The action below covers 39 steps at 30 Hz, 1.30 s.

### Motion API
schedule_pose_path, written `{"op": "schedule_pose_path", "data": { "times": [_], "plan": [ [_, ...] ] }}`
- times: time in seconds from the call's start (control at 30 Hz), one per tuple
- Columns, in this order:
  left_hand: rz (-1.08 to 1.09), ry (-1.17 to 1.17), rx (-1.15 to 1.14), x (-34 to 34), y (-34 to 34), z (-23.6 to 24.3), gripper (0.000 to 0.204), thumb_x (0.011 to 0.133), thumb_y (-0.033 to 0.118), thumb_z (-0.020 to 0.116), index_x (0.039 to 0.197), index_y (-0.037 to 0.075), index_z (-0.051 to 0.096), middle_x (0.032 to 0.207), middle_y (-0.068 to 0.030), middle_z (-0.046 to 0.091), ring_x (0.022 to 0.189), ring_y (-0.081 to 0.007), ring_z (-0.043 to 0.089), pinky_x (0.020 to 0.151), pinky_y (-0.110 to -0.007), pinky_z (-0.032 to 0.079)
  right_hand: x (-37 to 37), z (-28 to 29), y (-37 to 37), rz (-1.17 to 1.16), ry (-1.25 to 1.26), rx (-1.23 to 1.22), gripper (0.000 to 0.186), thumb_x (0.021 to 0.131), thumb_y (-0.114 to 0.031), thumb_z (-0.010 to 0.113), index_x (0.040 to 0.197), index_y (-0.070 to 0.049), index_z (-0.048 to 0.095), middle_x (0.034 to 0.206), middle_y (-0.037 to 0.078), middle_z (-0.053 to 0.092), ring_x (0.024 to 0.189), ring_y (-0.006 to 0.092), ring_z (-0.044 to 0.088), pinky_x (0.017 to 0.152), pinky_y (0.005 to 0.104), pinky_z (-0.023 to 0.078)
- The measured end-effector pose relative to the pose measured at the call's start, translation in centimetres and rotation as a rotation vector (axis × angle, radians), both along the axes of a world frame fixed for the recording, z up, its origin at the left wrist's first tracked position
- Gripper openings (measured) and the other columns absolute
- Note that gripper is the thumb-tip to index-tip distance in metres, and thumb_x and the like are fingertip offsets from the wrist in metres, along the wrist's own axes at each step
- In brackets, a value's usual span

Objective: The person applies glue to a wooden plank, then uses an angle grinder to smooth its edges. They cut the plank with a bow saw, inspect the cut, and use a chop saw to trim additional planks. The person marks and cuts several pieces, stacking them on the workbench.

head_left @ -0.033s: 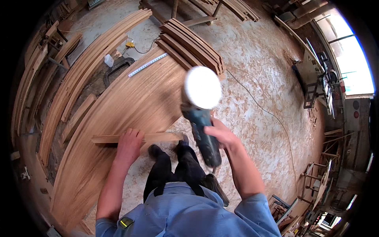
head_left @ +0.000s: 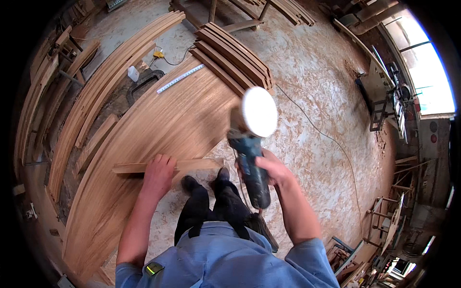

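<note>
My right hand (head_left: 269, 168) is wrapped round the dark body of an angle grinder (head_left: 252, 165), lifted above the floor to the right of the bench panel. Its round white disc (head_left: 260, 112) is uppermost and tilted to the right, with a cord trailing beneath. My left hand (head_left: 160, 172) is closed over a short wooden strip (head_left: 199, 164), pressing it on a large curved wooden panel (head_left: 158, 129). The strip's right end juts past the panel's edge over my shoes. A white ruler (head_left: 180, 78) lies across the panel's far part.
Stacked wooden slats (head_left: 233, 53) rest on the panel's far end. Long curved boards (head_left: 105, 77) lie to the left, beside a black clamp (head_left: 144, 85) and a white bottle (head_left: 133, 73). A cable (head_left: 317, 129) crosses the dusty floor; a machine (head_left: 389, 96) stands far right.
The grinder in my right hand has moved a little right and nearer to me, and its disc has turned more to the right. My left hand and the strip stay nearly in place.
</note>
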<state>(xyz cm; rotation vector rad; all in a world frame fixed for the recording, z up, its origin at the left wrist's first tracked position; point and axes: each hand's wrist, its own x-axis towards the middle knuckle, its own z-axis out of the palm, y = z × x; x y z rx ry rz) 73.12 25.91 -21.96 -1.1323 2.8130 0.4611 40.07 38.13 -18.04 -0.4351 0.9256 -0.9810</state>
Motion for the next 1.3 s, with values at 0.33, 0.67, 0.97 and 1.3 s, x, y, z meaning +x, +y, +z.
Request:
{"op": "schedule_pose_path", "data": {
  "times": [0.33,0.67,0.97,1.3],
  "plan": [
    [0.009,0.357,0.397,-5.2,4.2,6.5,0.056,0.077,0.02,0.074,0.125,-0.001,0.056,0.126,-0.0221,0.059,0.12,-0.0394,0.054,0.102,-0.044,0.044,2.3,-0.8,9.3,-0.589,0.238,0.066,0.076,0.073,-0.056,0.082,0.108,0.007,0.058,0.085,0.017,0.069,0.071,0.0242,0.07,0.064,0.0357,0.06],
    [0.027,0.453,1.369,-16.1,14.5,7.5,0.071,0.079,0.02,0.072,0.137,-0.002,0.039,0.121,-0.0203,0.057,0.113,-0.027,0.059,0.097,-0.039,0.046,2.0,-0.4,11.6,-0.883,-0.041,-0.148,0.073,0.091,-0.059,0.06,0.129,0.002,0.048,0.11,0.018,0.065,0.094,0.031,0.068,0.084,0.0443,0.057],
    [-0.06,0.684,1.644,-15.9,15.4,4.3,0.064,0.08,0.02,0.07,0.132,-0.006,0.043,0.116,-0.0091,0.053,0.109,-0.0156,0.051,0.095,-0.033,0.043,2.2,-3.2,12.8,-0.93,-0.357,-0.117,0.078,0.09,-0.059,0.062,0.136,0.001,0.044,0.121,0.018,0.062,0.093,0.0346,0.068,0.078,0.0483,0.06],
    [-0.006,0.659,1.849,-13.8,14.3,1.1,0.052,0.083,0.027,0.067,0.123,0.0,0.047,0.106,-0.0033,0.053,0.098,-0.0108,0.05,0.088,-0.028,0.045,4.9,-3.2,10.5,-1.028,-0.211,0.145,0.067,0.096,-0.061,0.049,0.12,0.001,0.054,0.095,0.016,0.066,0.073,0.0293,0.068,0.063,0.0423,0.06]
  ]
}}
